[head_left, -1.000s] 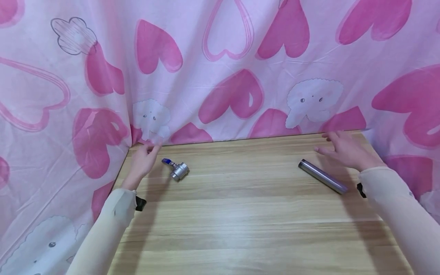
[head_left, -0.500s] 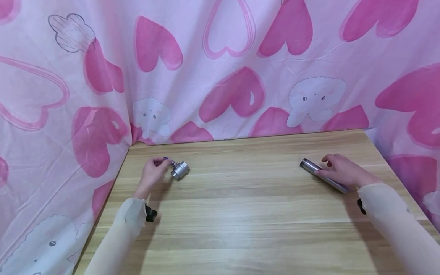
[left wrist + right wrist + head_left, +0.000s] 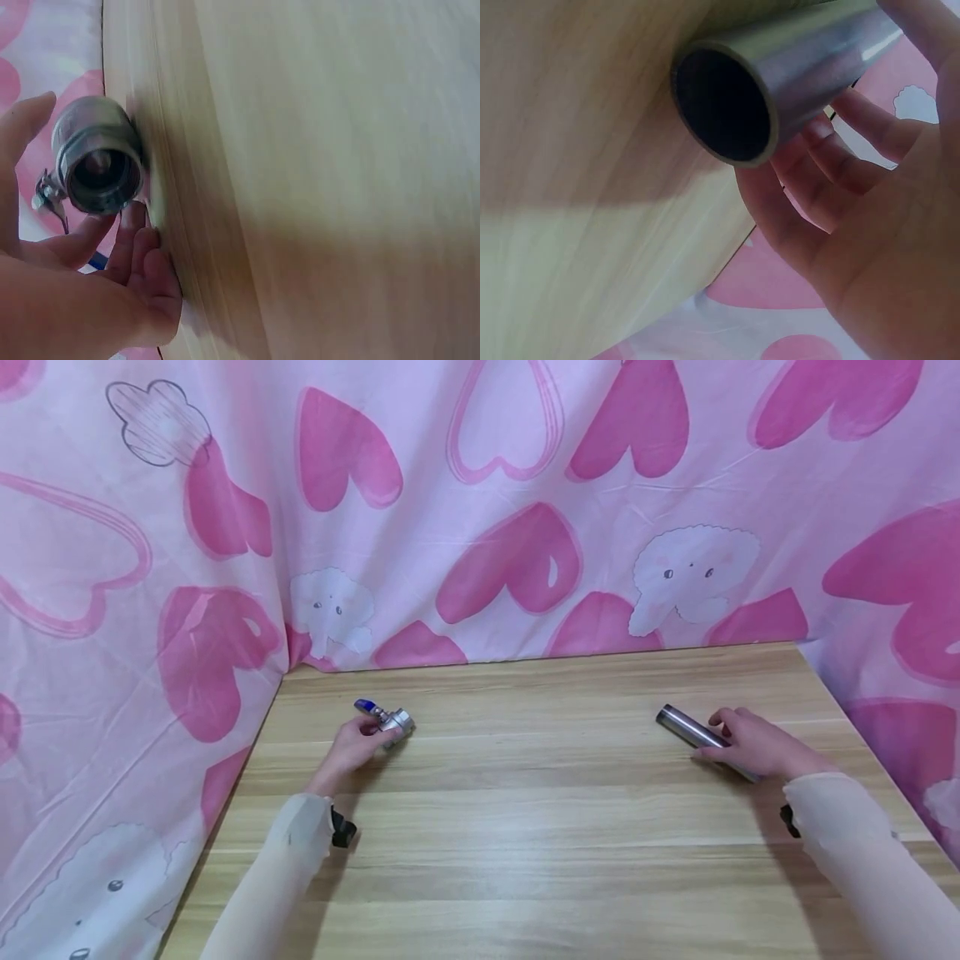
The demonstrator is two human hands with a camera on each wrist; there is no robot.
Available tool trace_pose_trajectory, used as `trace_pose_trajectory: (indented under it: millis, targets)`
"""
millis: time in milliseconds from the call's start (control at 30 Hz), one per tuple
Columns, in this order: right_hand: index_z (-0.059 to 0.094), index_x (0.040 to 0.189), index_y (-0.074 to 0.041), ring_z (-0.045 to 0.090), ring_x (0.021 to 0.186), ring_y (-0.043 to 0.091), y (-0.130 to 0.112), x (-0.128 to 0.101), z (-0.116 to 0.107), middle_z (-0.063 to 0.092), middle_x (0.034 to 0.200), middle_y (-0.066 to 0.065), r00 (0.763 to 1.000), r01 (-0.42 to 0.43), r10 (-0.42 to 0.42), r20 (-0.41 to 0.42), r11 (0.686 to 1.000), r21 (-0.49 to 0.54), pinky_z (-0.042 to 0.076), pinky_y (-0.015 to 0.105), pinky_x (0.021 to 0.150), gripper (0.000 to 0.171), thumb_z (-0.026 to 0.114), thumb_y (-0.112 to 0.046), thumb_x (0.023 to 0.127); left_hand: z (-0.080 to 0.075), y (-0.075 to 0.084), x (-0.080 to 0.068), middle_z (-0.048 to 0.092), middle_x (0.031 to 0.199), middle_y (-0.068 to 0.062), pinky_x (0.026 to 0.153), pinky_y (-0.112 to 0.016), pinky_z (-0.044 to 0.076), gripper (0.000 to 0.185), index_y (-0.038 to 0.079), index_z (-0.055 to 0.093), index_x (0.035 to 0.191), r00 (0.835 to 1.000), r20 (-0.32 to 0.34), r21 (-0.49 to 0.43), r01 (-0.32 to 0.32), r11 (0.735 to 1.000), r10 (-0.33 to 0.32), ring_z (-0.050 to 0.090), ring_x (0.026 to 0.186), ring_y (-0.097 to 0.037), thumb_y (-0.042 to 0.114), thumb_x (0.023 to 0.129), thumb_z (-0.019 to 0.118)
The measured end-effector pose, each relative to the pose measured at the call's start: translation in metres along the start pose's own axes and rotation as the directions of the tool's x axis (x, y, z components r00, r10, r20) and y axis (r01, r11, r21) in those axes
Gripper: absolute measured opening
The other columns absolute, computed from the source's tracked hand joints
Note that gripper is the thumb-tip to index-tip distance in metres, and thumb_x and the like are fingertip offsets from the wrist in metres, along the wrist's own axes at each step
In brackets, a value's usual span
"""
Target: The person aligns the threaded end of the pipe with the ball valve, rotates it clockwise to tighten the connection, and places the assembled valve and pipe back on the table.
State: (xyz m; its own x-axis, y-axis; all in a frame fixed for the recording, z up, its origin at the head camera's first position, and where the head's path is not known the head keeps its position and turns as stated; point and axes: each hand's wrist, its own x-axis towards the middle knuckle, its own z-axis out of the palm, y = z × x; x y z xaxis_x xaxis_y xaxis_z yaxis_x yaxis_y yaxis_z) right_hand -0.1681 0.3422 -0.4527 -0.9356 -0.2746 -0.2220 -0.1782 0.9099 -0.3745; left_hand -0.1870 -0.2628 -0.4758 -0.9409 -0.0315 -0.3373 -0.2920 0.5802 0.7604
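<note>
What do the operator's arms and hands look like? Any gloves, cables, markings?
Both the left hand and right hand are bare, no gloves. Long cream sleeves, the left sleeve and right sleeve, reach the wrists and look loose at the cuffs. A small black piece juts out at the left cuff, likely wrist-camera gear; similar at the right. No cables visible.

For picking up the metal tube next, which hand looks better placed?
Right, most likely. The right hand is at the metal tube, with its fingers against the tube's side. The left hand is across the table, at the valve.
</note>
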Motion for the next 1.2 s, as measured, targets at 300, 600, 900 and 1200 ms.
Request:
trace_pose_trajectory:
  millis: [300,600,900,1200]
  targets:
    - [0.060,0.100,0.004,0.051,0.073,0.016,0.007,-0.002,0.006,0.059,0.084,0.010,0.999,0.049,-0.049,0.005,0.999,0.015,0.043,0.031,0.065,0.046,0.077,-0.032,0.079,0.017,0.007,0.003,0.053,0.130,-0.021,0.085,-0.032,0.048,0.076,0.000,0.044,0.135,0.997,-0.044,-0.028,0.064,0.998,-0.065,0.053,0.105,-0.026,0.049,0.083,0.070]
    - [0.060,0.101,0.005,0.049,0.069,0.014,0.013,-0.004,0.011,0.058,0.079,0.004,0.998,0.040,-0.042,0.039,0.999,0.037,0.041,0.029,0.062,0.042,0.075,-0.028,0.082,0.018,0.007,0.005,0.053,0.129,-0.022,0.091,-0.039,0.047,0.075,-0.003,0.045,0.134,0.996,-0.050,0.001,0.071,0.997,-0.071,0.052,0.107,-0.028,0.052,0.087,0.065]
    - [0.059,0.098,0.005,0.049,0.070,0.015,0.014,-0.006,0.012,0.058,0.077,0.004,0.999,0.038,-0.038,0.012,0.999,0.034,0.041,0.030,0.063,0.040,0.078,-0.023,0.076,0.020,0.005,0.007,0.056,0.124,-0.023,0.085,-0.036,0.047,0.069,-0.004,0.049,0.128,0.996,-0.071,0.026,0.054,0.998,-0.052,0.054,0.102,-0.027,0.049,0.087,0.065]
    - [0.060,0.096,0.005,0.048,0.069,0.015,0.014,-0.008,0.013,0.058,0.076,0.003,0.999,0.033,-0.033,-0.007,0.998,0.046,0.041,0.031,0.063,0.038,0.077,-0.024,0.078,0.022,0.005,0.006,0.053,0.128,-0.023,0.088,-0.037,0.046,0.070,-0.004,0.046,0.133,0.996,-0.062,0.015,0.065,0.998,-0.064,0.052,0.105,-0.028,0.048,0.089,0.064]
